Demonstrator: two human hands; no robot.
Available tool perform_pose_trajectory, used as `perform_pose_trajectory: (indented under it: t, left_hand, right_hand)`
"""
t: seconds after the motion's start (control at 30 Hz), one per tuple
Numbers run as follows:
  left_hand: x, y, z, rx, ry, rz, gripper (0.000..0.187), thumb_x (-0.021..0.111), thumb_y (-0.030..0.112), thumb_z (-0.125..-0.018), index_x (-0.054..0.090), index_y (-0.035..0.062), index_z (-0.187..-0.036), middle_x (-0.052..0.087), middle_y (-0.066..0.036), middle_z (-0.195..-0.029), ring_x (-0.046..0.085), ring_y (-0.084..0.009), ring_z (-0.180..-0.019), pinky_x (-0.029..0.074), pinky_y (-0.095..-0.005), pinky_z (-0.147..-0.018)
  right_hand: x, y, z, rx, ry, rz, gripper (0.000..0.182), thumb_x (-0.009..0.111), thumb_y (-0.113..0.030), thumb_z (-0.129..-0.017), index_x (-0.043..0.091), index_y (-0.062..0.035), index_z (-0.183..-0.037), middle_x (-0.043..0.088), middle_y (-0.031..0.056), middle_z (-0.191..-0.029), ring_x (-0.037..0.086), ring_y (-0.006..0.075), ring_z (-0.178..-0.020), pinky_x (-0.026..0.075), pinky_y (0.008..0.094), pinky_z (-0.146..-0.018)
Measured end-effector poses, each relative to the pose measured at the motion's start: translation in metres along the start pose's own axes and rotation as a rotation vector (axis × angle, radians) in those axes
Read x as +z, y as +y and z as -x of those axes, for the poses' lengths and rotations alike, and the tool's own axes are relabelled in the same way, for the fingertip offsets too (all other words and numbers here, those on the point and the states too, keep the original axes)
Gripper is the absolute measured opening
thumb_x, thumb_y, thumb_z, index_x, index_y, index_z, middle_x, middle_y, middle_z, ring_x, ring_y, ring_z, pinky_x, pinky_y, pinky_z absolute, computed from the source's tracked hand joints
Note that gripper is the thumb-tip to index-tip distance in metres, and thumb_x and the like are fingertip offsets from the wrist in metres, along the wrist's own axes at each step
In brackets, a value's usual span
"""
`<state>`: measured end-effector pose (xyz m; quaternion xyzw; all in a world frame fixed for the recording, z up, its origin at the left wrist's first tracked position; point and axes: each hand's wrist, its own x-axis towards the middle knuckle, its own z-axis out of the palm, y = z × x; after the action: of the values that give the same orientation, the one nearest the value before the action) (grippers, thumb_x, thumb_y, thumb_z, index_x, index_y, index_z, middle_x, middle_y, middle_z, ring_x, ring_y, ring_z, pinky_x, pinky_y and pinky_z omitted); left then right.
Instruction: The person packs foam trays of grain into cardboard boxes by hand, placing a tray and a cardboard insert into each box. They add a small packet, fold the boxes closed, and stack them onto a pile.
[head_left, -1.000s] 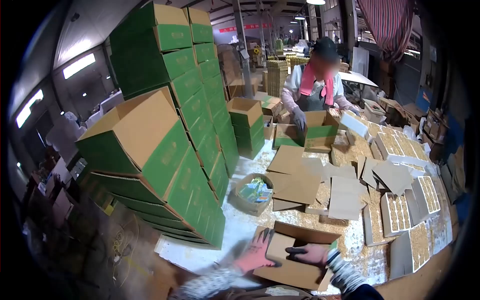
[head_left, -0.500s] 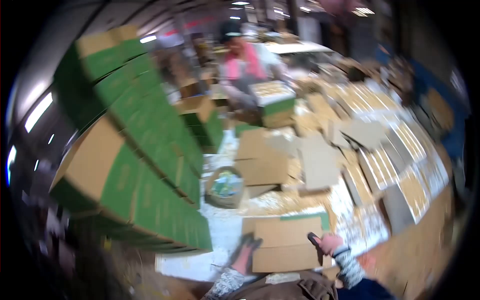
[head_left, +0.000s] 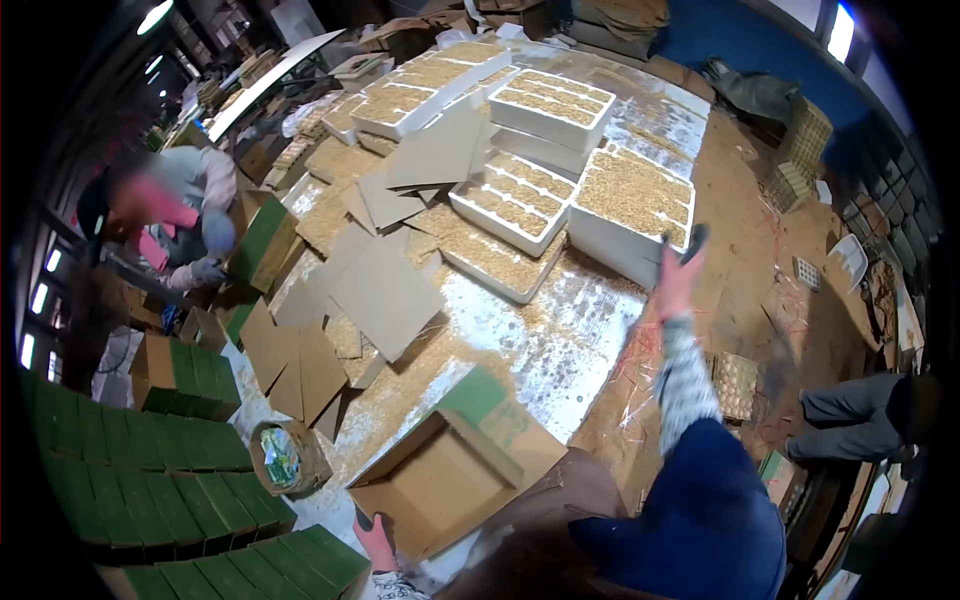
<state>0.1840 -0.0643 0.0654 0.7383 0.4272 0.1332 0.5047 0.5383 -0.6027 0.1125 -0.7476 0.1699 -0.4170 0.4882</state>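
An open, empty cardboard box (head_left: 440,480) with a green printed flap stands tilted right in front of me. My left hand (head_left: 377,545) grips its near left edge, dark fingertips at the wall. Stretched far out to the right, my right hand (head_left: 680,275) has thumb and fingers spread at the near corner of a white foam box (head_left: 625,250), filled with tan, grain-like loose material. Beside that one sits another white foam box (head_left: 515,205) with white dividers across its filling. Flat grey cardboard sheets (head_left: 388,285) lie left of the foam boxes.
Green cartons (head_left: 160,500) are stacked at the lower left, near a round basket (head_left: 288,458) with green packets. Across the table a co-worker (head_left: 170,210) handles a green box (head_left: 265,240). An egg tray (head_left: 735,385) is on the floor at right, near another person's legs (head_left: 850,415).
My view has swung to the right. The box before me, earlier with its flaps over the top between both hands, now stands open. My right hand has moved out to the foam box.
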Motion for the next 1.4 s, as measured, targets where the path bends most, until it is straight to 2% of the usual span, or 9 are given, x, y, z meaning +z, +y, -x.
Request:
perform_pose_trajectory:
  t: [0.1,0.17,0.37,0.47,0.73,0.8,0.93,1.13,1.4]
  left_hand:
    - [-0.003,0.019,-0.008,-0.154,-0.033,0.053,0.045,0.058,0.008,-0.082,0.042,-0.0002,-0.122,0.055,-0.012,-0.100,0.055,-0.0170,-0.077,0.048,-0.0287,-0.062]
    - [-0.007,-0.001,-0.016,-0.150,-0.044,0.124,0.047,0.058,0.009,-0.082,0.039,0.0017,-0.124,0.055,-0.011,-0.099,0.055,-0.0171,-0.077,0.048,-0.0285,-0.061]
    - [0.000,-0.004,-0.006,-0.096,-0.013,0.247,0.043,0.057,0.007,-0.084,0.041,-0.0005,-0.123,0.054,-0.011,-0.105,0.054,-0.0191,-0.090,0.048,-0.0305,-0.074]
    - [-0.001,0.012,-0.007,-0.028,-0.107,0.175,0.034,0.058,0.009,-0.085,0.051,-0.0052,-0.115,0.058,-0.010,-0.101,0.054,-0.0179,-0.085,0.046,-0.0303,-0.077]
    - [-0.011,0.055,-0.021,0.191,-0.226,-0.017,0.033,0.054,0.023,-0.090,0.059,-0.0027,-0.110,0.066,-0.013,-0.099,0.062,-0.0219,-0.084,0.047,-0.0351,-0.078]
    - [-0.015,-0.031,-0.044,-0.381,-0.441,1.090,0.036,0.053,0.024,-0.090,0.055,0.0010,-0.118,0.064,-0.012,-0.104,0.060,-0.0196,-0.089,0.047,-0.0335,-0.082]
    - [-0.031,-0.030,-0.035,-0.557,-0.534,1.196,0.036,0.054,0.023,-0.090,0.053,0.0034,-0.120,0.063,-0.011,-0.106,0.059,-0.0176,-0.093,0.047,-0.0326,-0.085]
    - [-0.014,-0.010,-0.023,0.044,-0.092,0.009,0.047,0.058,0.032,-0.086,0.051,0.0013,-0.121,0.056,-0.022,-0.116,0.054,-0.0341,-0.106,0.042,-0.0363,-0.091]
    - [-0.036,0.013,0.005,0.139,-0.325,-0.015,0.056,0.068,0.024,-0.076,0.049,-0.0020,-0.123,0.058,-0.020,-0.113,0.055,-0.0296,-0.106,0.042,-0.0345,-0.091]
  right_hand:
    - [-0.014,0.092,-0.118,0.737,-0.365,-0.843,0.075,0.063,-0.035,-0.084,0.026,0.0011,-0.139,0.048,0.0158,-0.128,0.049,0.0227,-0.114,0.040,0.0332,-0.095]
    - [0.021,0.186,-0.154,0.639,-0.387,-0.527,0.067,0.064,-0.032,-0.084,0.033,-0.0011,-0.135,0.060,0.0097,-0.110,0.056,0.0192,-0.102,0.044,0.0303,-0.088]
    - [0.031,0.091,-0.079,0.188,-0.322,-0.333,0.057,0.074,-0.013,-0.074,0.045,-0.0030,-0.122,0.059,0.0077,-0.108,0.057,0.0172,-0.095,0.050,0.0323,-0.074]
    - [0.010,-0.007,-0.003,0.576,-0.358,-0.275,0.057,0.072,-0.013,-0.076,0.044,-0.0054,-0.125,0.057,0.0075,-0.113,0.056,0.0170,-0.097,0.048,0.0323,-0.078]
    - [-0.016,-0.196,0.198,0.229,-1.404,-0.617,0.047,0.059,-0.004,-0.080,0.047,-0.0025,-0.126,0.056,0.0141,-0.117,0.054,0.0202,-0.106,0.042,0.0294,-0.090]
    - [-0.001,-0.232,0.233,0.388,-1.599,-0.539,0.055,0.063,-0.008,-0.080,0.043,-0.0032,-0.131,0.057,0.0104,-0.116,0.052,0.0149,-0.103,0.042,0.0265,-0.087]
    - [0.035,-0.221,0.269,0.554,-1.645,-0.259,0.073,0.075,-0.014,-0.074,0.039,-0.0042,-0.136,0.057,0.0064,-0.114,0.052,0.0085,-0.097,0.044,0.0238,-0.081]
    - [0.030,-0.222,0.273,0.638,-1.567,-0.480,0.066,0.064,0.007,-0.072,0.041,0.0003,-0.134,0.057,0.0066,-0.117,0.058,0.0112,-0.095,0.049,0.0260,-0.079]
    - [0.016,-0.145,0.312,-0.571,-1.531,0.578,0.077,0.071,-0.011,-0.068,0.031,0.0005,-0.134,0.048,0.0226,-0.125,0.055,0.0380,-0.104,0.047,0.0400,-0.086]
